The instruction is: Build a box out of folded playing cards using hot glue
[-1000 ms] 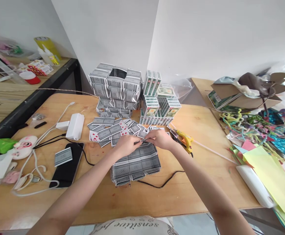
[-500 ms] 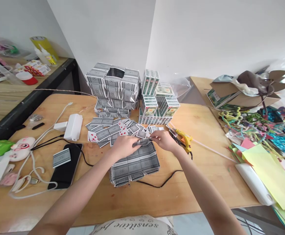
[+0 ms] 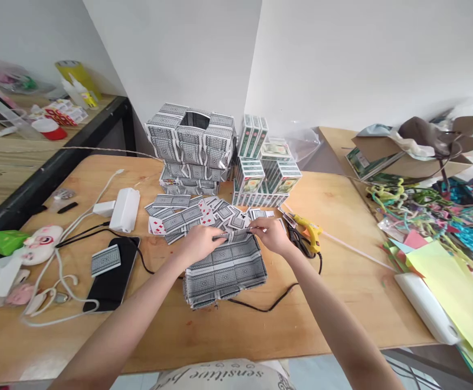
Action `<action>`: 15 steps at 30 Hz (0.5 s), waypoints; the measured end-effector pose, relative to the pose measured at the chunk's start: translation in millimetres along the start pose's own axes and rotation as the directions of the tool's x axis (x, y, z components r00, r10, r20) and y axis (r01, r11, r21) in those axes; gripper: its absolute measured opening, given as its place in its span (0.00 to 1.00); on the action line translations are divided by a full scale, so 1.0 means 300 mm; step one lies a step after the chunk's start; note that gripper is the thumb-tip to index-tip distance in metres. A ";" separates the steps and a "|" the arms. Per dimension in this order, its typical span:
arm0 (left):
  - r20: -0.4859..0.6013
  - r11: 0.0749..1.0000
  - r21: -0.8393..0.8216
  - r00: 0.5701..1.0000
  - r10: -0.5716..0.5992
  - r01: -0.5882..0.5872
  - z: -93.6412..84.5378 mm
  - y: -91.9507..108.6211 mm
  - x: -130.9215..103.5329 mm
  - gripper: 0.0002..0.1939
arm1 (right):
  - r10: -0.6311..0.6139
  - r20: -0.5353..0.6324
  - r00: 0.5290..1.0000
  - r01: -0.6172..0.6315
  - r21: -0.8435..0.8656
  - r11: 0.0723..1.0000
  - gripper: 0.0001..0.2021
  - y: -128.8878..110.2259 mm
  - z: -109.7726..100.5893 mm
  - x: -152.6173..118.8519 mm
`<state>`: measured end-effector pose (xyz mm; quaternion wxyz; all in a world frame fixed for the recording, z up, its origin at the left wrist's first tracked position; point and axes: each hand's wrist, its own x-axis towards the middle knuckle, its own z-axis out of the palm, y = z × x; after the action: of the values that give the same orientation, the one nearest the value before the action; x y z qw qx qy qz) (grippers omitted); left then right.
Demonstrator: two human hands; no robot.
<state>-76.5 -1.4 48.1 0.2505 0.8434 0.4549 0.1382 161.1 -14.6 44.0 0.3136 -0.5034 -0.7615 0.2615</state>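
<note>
An open box made of playing cards (image 3: 224,271), patterned grey and white, rests on the wooden table in front of me. My left hand (image 3: 204,242) pinches the far rim of this box near its left end. At the right part of the same rim, my right hand (image 3: 269,233) grips the edge between thumb and fingers. Just beyond lie loose playing cards (image 3: 182,218), some face up and most face down. To the right of my right hand lies a yellow glue gun (image 3: 309,232) with a glue stick in its back.
Behind the loose cards stand a tall card-built box (image 3: 194,143) and stacked card packs (image 3: 256,173). At left are a phone (image 3: 112,279) with a card on it, white cables and a white adapter (image 3: 125,210). Coloured paper (image 3: 449,281) and pipe cleaners (image 3: 415,200) lie at right.
My left hand has slid slightly left along the far rim. The right hand keeps its grip there. The whole view has shifted a little.
</note>
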 end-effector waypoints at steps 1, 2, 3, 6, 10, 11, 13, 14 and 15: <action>0.000 1.000 0.003 1.000 -0.003 0.003 0.000 0.000 0.001 0.12 | 0.008 -0.026 1.000 -0.008 0.002 1.000 0.06 0.001 0.008 -0.005; -0.001 1.000 0.005 1.000 -0.003 0.003 0.000 0.001 0.001 0.12 | 0.015 -0.050 0.999 -0.015 0.003 1.000 0.06 0.002 0.015 -0.011; -0.003 1.000 0.006 1.000 -0.002 0.002 0.000 0.001 0.001 0.12 | 0.022 -0.073 0.997 -0.022 0.005 1.000 0.06 0.001 0.022 -0.015; -0.004 1.000 0.004 1.000 0.000 0.000 0.001 0.001 0.001 0.12 | 0.033 -0.120 0.992 -0.032 0.010 0.999 0.06 -0.004 0.035 -0.024; 0.004 1.000 -0.006 1.000 0.009 -0.009 0.002 0.001 -0.001 0.12 | 0.051 -0.133 0.990 -0.054 -0.017 0.998 0.06 -0.007 0.042 -0.021; 0.004 1.000 -0.006 1.000 0.013 -0.013 0.002 0.002 -0.002 0.12 | 0.059 -0.130 0.990 -0.064 -0.029 0.998 0.06 -0.006 0.043 -0.019; -0.002 1.000 0.003 1.000 0.016 -0.016 0.004 0.003 -0.005 0.12 | 0.066 -0.118 0.991 -0.072 -0.048 0.996 0.06 -0.002 0.042 -0.016; -0.004 1.000 0.009 1.000 0.017 -0.017 0.004 0.004 -0.006 0.12 | 0.063 -0.112 0.992 -0.069 -0.052 0.996 0.06 0.000 0.042 -0.015; -0.007 1.000 0.013 1.000 0.018 -0.018 0.005 0.005 -0.007 0.12 | 0.058 -0.106 0.993 -0.064 -0.051 0.997 0.06 0.002 0.042 -0.014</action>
<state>-75.9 -4.2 47.7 0.2421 0.8485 0.4491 0.1402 153.5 -19.2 34.3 0.3309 -0.5478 -0.7352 0.2234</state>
